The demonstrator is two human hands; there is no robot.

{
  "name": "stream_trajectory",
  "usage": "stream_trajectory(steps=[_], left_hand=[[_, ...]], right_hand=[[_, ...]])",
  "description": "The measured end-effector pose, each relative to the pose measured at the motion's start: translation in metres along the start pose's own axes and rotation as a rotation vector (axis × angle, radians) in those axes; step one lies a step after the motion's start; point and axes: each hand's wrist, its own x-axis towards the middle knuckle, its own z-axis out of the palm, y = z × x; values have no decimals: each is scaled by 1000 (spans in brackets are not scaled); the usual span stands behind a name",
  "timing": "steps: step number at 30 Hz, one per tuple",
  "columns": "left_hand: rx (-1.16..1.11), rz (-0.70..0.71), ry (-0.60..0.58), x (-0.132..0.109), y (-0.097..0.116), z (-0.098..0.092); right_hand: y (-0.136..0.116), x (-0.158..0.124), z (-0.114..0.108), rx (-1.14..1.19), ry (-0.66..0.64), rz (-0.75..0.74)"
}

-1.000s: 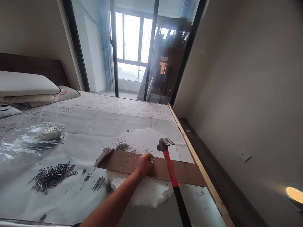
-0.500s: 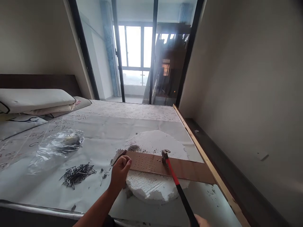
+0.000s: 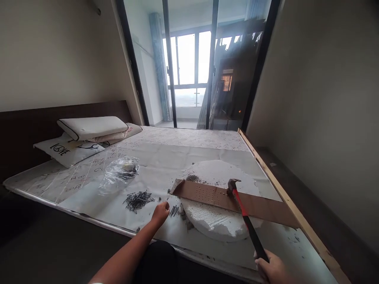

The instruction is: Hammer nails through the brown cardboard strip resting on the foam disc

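- The right hand (image 3: 274, 269) is closed around the black grip of a hammer (image 3: 244, 215), low in the view near the front edge of the mattress (image 3: 166, 157).
- The hammer has a red shaft; its dark head sits on or just over the brown strip (image 3: 237, 202), about midway along it. I cannot tell whether head and strip touch.
- The brown strip is long, flat and pierced by rows of small holes toward its left end. It lies across a rough white foam slab (image 3: 219, 221) and runs toward the mattress's right edge, where a pale wooden batten (image 3: 284, 193) lies along the side.
- The left hand (image 3: 160, 213) is loosely curled with its fingertips down, near the front edge of the mattress. It sits just beside a few loose nails (image 3: 173, 210); whether it pinches one is too small to tell.
- A larger pile of dark nails (image 3: 137, 199) lies to the left of that hand, slightly farther from the front edge.
- A crumpled clear plastic bag (image 3: 120, 173) lies beyond the pile, toward the middle of the mattress.
- Dark specks are scattered on the foam slab and on the sheet around it.
- Pillows (image 3: 89, 132) are stacked at the far left corner, against a dark headboard (image 3: 35, 126).
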Motion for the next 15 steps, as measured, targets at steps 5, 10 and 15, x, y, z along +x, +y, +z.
stream_trajectory(steps=[5, 10, 15], left_hand=[[42, -47, -36, 21, 13, 17], [44, -107, -25, 26, 14, 22], [-2, -132, 2, 27, 20, 11]], right_hand=[[0, 11, 6, 111, 14, -32], [-2, 8, 4, 121, 24, -48], [-5, 6, -1, 108, 17, -53]])
